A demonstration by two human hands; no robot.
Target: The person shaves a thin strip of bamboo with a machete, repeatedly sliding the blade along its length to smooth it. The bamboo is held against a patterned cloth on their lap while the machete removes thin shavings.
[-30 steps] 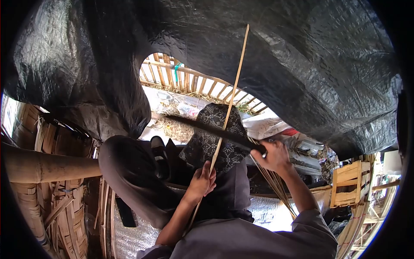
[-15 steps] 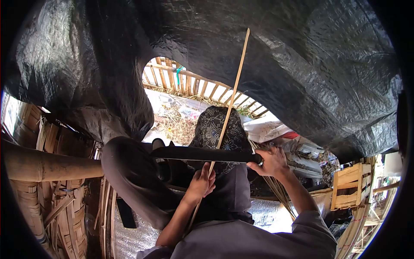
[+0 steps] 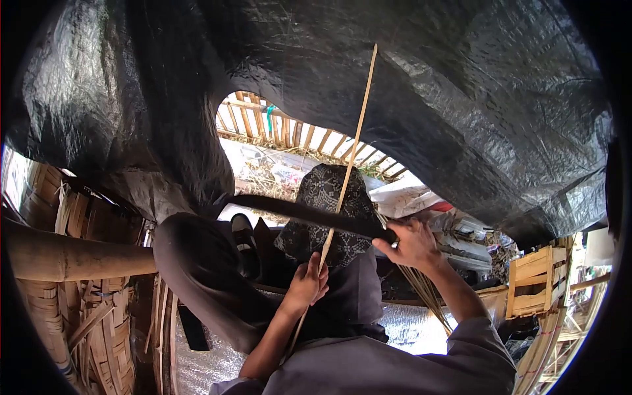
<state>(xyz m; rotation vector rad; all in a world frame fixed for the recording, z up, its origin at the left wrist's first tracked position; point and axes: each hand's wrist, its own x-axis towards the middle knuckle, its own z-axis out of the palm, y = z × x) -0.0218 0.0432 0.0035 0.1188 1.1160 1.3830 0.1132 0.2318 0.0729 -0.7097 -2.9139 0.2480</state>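
Note:
My left hand is closed around the lower part of a long, thin bamboo strip, which slants up and slightly right in front of me. My right hand grips the handle of a machete with a long dark blade. That blade reaches leftward across the strip, a little above my left hand, its far end tilted upward. Behind both lies a dark patterned cloth over my knee area. The strip's lower end runs down past my left forearm.
Black plastic sheeting hangs across the top. A thick bamboo pole juts in from the left above woven bamboo. To the right are a wooden crate and thin strips. A slatted fence stands beyond.
The machete has gone from nearly level to tilted, its far end swinging upward. My left hand and the bamboo strip have stayed almost in place.

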